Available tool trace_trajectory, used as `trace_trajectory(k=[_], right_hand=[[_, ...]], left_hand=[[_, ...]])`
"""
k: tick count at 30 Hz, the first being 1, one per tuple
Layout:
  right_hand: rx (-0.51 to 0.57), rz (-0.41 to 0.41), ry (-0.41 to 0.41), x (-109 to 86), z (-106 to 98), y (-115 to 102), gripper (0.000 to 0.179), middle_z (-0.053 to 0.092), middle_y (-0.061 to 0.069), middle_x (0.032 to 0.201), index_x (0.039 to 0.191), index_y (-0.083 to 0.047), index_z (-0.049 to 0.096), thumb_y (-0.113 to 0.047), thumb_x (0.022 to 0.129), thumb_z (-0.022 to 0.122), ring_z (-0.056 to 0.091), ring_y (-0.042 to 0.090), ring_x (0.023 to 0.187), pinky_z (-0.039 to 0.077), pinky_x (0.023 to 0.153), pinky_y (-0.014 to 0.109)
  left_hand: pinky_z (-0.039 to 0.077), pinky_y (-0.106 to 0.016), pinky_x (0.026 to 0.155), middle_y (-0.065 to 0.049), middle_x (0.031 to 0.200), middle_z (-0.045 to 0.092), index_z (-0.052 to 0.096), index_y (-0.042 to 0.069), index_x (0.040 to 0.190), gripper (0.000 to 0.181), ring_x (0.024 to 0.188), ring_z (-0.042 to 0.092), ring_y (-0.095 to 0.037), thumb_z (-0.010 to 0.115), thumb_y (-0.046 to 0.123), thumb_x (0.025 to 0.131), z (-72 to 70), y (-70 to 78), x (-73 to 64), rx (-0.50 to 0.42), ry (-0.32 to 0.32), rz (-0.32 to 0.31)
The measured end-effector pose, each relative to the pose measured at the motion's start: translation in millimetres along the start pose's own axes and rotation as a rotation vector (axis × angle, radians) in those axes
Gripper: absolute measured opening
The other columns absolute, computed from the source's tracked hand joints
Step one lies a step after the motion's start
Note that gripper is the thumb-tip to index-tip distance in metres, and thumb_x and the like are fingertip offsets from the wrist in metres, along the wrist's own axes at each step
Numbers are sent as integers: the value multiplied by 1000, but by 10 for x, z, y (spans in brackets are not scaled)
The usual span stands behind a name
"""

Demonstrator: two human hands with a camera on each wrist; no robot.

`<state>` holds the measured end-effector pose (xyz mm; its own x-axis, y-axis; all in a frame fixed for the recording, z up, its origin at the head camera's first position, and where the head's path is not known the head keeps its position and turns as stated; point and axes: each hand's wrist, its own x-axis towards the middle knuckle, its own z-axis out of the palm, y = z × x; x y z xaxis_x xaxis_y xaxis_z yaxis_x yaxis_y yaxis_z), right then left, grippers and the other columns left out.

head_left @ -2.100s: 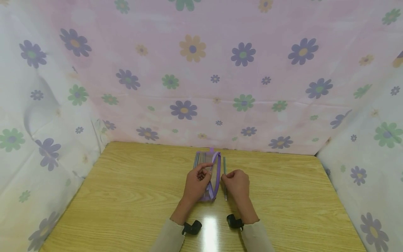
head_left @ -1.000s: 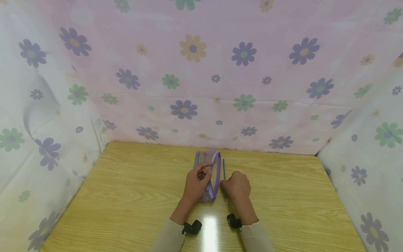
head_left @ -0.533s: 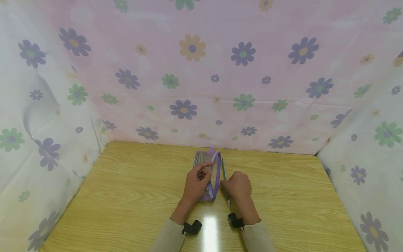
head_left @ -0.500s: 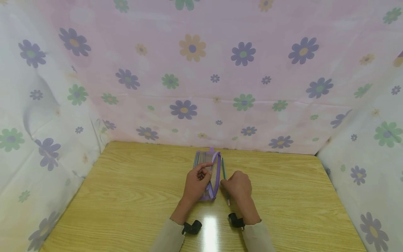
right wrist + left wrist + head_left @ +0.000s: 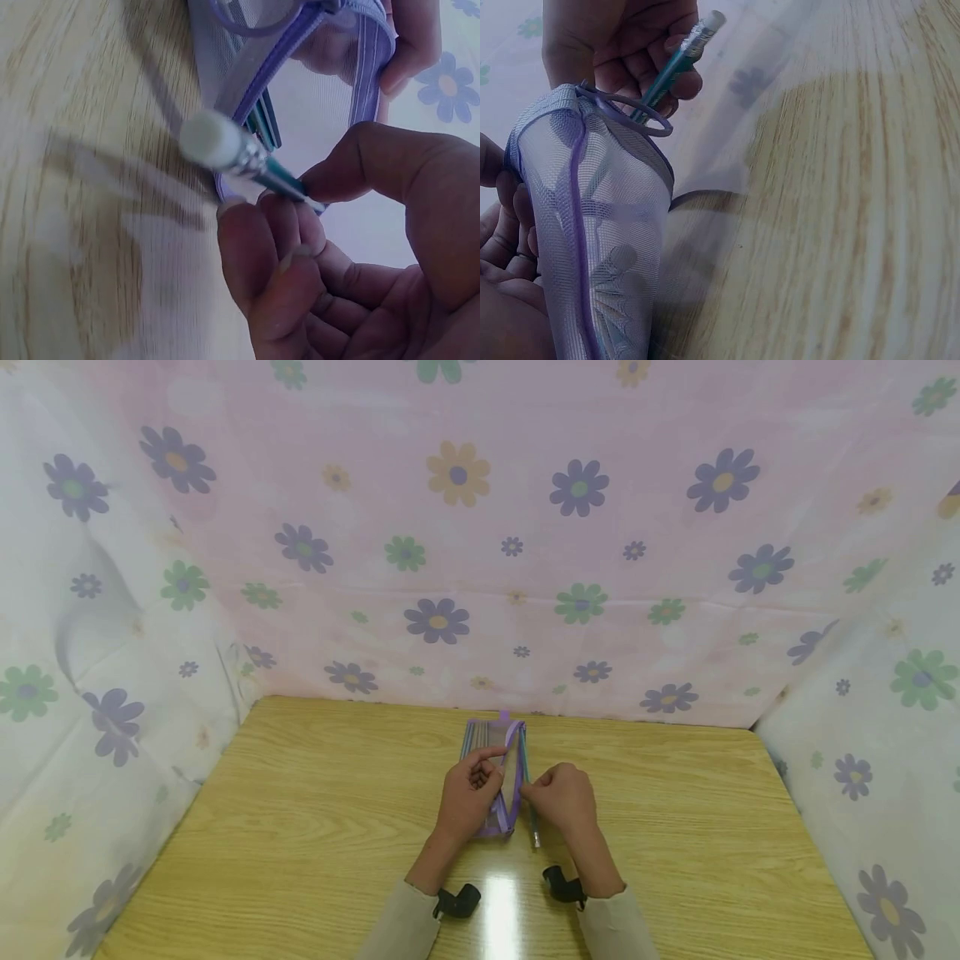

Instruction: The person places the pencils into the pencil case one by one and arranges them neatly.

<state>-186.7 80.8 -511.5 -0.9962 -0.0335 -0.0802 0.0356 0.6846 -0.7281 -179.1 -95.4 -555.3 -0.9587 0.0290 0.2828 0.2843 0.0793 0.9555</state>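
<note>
A purple-edged mesh pencil case [image 5: 493, 733] stands near the table's back edge, its zip mouth gaping to the right. My left hand [image 5: 470, 797] pinches the upper side of that mouth. With thumb and fingers my right hand [image 5: 566, 797] grips a green pencil [image 5: 535, 827], the white eraser end pointing toward me. The pencil's far end overlaps the purple zip edge in the head view. In the right wrist view, the eraser [image 5: 214, 141] is close to the camera, and other pencils [image 5: 262, 124] show inside the case. Through the mesh several pencils [image 5: 615, 300] lie together.
The wooden table [image 5: 315, 802] spreads out on both sides of the case. Flowered cloth [image 5: 510, 568] hangs right behind its back edge and along both sides. A black wrist camera [image 5: 562, 885] is strapped to each wrist.
My right hand has tilted the pencil and shifted it slightly left, so its far end has come from beside the case to the zip edge. The left hand has stayed put.
</note>
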Motion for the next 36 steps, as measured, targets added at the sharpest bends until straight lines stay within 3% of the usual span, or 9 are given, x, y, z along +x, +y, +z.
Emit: trace_trajectory(k=[8, 15, 22, 36], right_hand=[[150, -7, -32, 36, 38, 25, 23, 58, -3, 51, 63, -4, 74, -12, 85, 75, 47, 11, 46, 39, 47, 26], [264, 70, -49, 95, 90, 56, 20, 71, 4, 69, 83, 0, 81, -17, 89, 74, 63, 17, 60, 49, 54, 28], [410, 108, -35, 125, 193, 79, 22, 71, 7, 68, 89, 5, 80, -15, 90, 72, 66, 18, 60, 53, 55, 28], [536, 102, -32, 147, 283, 81, 23, 69, 9, 70, 95, 10, 77, -11, 94, 68, 62, 14, 57, 53, 53, 28]], left_hand=[[45, -23, 58, -6, 80, 62, 69, 0, 133, 31, 61, 50, -7, 63, 0, 103, 0, -6, 4, 3, -2, 16], [45, -23, 58, -6, 81, 62, 70, 3, 133, 32, 62, 50, -8, 64, 1, 102, 6, -19, 11, 7, 8, 13], [45, -24, 58, -6, 81, 62, 71, 4, 133, 31, 62, 50, -9, 63, 2, 103, 4, -15, 8, 11, 11, 17], [44, -22, 58, -7, 82, 63, 71, 4, 133, 30, 62, 50, -8, 64, 5, 104, 1, -37, 10, 13, 7, 25]])
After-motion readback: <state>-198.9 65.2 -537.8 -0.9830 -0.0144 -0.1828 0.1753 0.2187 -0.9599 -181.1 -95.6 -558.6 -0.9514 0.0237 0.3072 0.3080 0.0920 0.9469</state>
